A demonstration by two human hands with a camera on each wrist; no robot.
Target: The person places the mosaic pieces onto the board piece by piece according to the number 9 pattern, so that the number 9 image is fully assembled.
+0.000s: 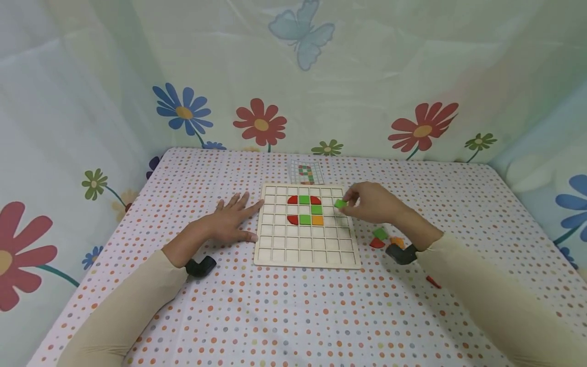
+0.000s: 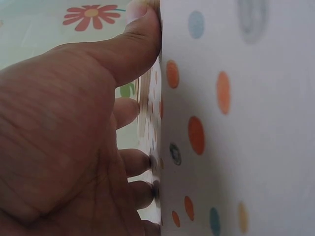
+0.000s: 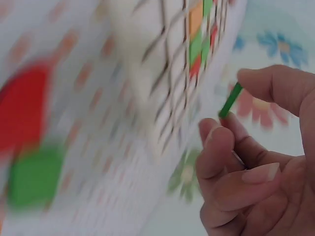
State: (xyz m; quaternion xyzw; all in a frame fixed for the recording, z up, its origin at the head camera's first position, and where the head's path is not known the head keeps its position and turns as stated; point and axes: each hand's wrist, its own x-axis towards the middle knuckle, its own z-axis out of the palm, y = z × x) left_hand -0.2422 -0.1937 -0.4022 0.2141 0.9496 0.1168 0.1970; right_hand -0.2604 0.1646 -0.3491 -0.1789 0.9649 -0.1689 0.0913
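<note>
A pale wooden grid board [image 1: 284,252] lies on the table with red, green and orange tiles set in its upper middle cells. My right hand [image 1: 373,203] pinches a green square tile [image 1: 340,204] between thumb and finger, above the board's right edge. In the right wrist view the green tile [image 3: 230,100] shows edge-on between the fingertips. My left hand [image 1: 229,221] rests flat with fingers spread, thumb and index finger touching the board's left edge. The left wrist view shows its thumb [image 2: 138,49] against the board's side.
Right of the board lie a loose green tile [image 1: 380,234], a red rounded tile [image 1: 377,243] and an orange piece [image 1: 397,241]. A red piece [image 1: 433,282] lies nearer. Behind the board is a printed pattern card [image 1: 295,165]. A floral curtain [image 1: 357,92] closes off the back.
</note>
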